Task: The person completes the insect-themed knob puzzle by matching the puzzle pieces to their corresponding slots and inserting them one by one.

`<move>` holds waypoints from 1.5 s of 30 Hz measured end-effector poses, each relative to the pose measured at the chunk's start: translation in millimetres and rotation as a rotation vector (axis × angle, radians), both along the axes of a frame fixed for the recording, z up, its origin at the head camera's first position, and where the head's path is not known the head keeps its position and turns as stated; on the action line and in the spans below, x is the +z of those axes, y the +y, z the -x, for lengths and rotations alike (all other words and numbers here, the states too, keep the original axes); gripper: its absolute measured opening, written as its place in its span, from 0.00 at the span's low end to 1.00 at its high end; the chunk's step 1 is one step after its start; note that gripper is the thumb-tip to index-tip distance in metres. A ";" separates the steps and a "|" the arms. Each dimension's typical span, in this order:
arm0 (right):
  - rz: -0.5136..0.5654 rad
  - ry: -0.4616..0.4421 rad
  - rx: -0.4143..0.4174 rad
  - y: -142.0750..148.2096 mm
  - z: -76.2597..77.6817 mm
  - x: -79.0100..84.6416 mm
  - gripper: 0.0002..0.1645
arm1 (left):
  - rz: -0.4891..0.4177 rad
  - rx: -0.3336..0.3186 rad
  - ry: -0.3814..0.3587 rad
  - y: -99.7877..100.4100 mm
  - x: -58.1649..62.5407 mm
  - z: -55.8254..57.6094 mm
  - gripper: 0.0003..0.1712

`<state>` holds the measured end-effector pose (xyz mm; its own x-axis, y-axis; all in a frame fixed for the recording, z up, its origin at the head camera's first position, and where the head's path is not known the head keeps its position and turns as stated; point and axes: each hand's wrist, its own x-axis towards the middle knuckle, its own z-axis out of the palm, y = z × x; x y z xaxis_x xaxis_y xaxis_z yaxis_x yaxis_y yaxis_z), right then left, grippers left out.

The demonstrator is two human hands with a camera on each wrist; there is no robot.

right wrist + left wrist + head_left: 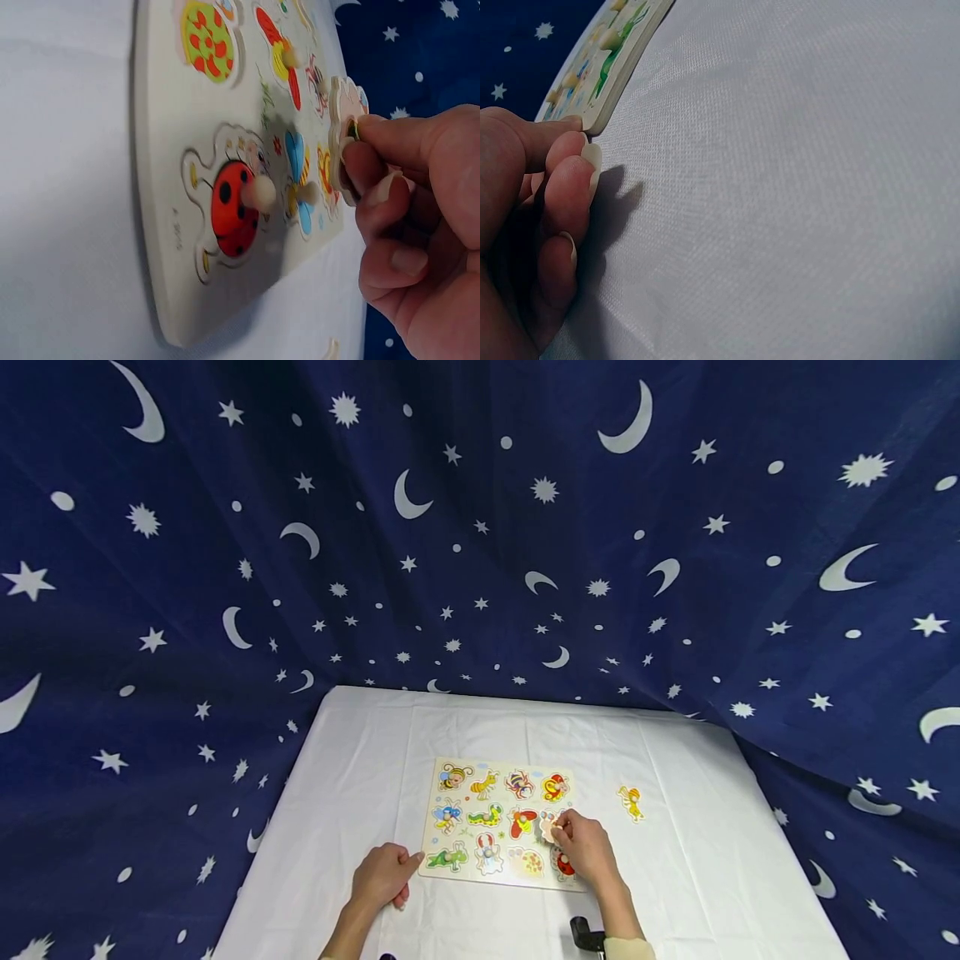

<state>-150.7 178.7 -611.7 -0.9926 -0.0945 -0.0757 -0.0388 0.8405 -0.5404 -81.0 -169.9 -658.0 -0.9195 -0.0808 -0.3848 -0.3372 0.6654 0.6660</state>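
A wooden knob puzzle board (501, 877) with insect pictures lies on the white table. At its near left corner is my left hand (384, 873); thumb and curled fingers hold the corner, as the left wrist view shows. Over the board's right side, my right hand (587, 847) pinches a pale, wavy-edged puzzle piece (346, 124) by its knob, tilted and raised off the board. The fingers partly cover its picture. Close below sits the red ladybug piece (234, 210) with its knob. A snail picture (208, 41) beside it shows no knob.
To the right of the board lies a loose yellow insect piece (631, 803). A black object (587, 935) stands at the near edge by the right forearm. Dark blue curtains (480, 527) with moons and stars surround the table (360, 752).
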 end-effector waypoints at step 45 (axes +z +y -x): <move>0.026 -0.110 0.229 -25.2 -17.7 -11.0 0.06 | -0.014 -0.002 0.003 -0.6 0.0 0.9 0.25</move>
<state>-133.0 153.4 -622.6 -0.9312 -0.3189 -0.1767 -0.1660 0.8024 -0.5733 -81.8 -170.5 -658.0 -0.9209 -0.0731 -0.3830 -0.3334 0.6568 0.6763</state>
